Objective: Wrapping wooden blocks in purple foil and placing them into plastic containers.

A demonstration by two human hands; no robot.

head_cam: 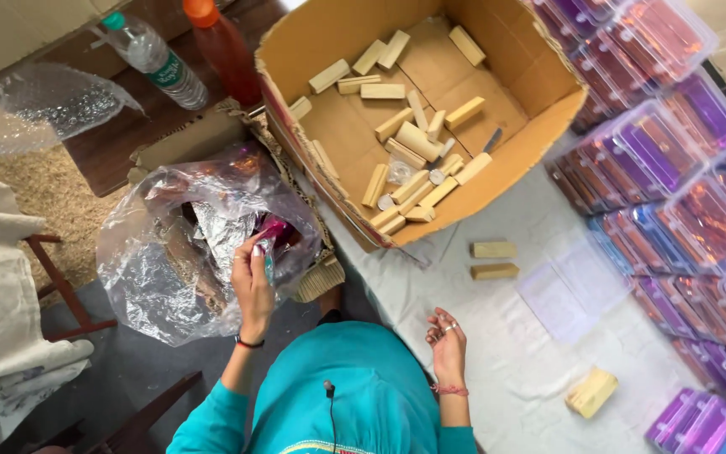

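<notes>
Bare cloth (497, 353) between box (497, 181), cases (674, 193)

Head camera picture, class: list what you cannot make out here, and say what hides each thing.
- The small item pinched in the left hand: too small and blurred; only a pink and shiny bit shows.
- What lies inside the plastic bag: crinkled glare hides it.
- The boxes' contents: purple tinted lids blur them, and the right edge cuts the stack.
- The bottles' tops: cut by the upper edge.
- The right hand rests on the cloth, holding nothing.
</notes>
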